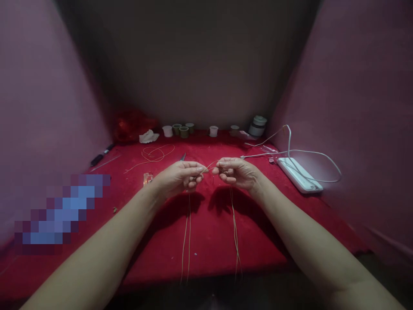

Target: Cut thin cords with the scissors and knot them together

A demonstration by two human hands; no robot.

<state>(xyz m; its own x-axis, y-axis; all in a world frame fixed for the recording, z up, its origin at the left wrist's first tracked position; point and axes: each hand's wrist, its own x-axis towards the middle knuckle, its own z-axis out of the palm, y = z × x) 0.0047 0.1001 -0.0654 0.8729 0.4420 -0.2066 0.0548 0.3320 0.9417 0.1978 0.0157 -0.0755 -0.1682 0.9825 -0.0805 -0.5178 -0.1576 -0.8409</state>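
My left hand (185,174) and my right hand (237,171) face each other above the red cloth (209,232), a short gap apart. Thin yellowish cord (212,165) spans between them, pinched in the fingertips of both. Two strands hang from beneath the left hand and run past the front edge of the cloth. From under the right hand more strands (234,224) drop the same way. Behind the left wrist, a clear lighter (147,178) is partly covered. A pointed blade tip (183,157) shows just beyond the left hand; its remainder is hidden.
Loose cord (155,155) lies coiled at back left. Several small cups (183,131), crumpled tissue (149,136), a red bag (134,125) and a lidded jar (258,125) line the back. At right sits a white power bank or phone (298,174) with a white cable (322,152).
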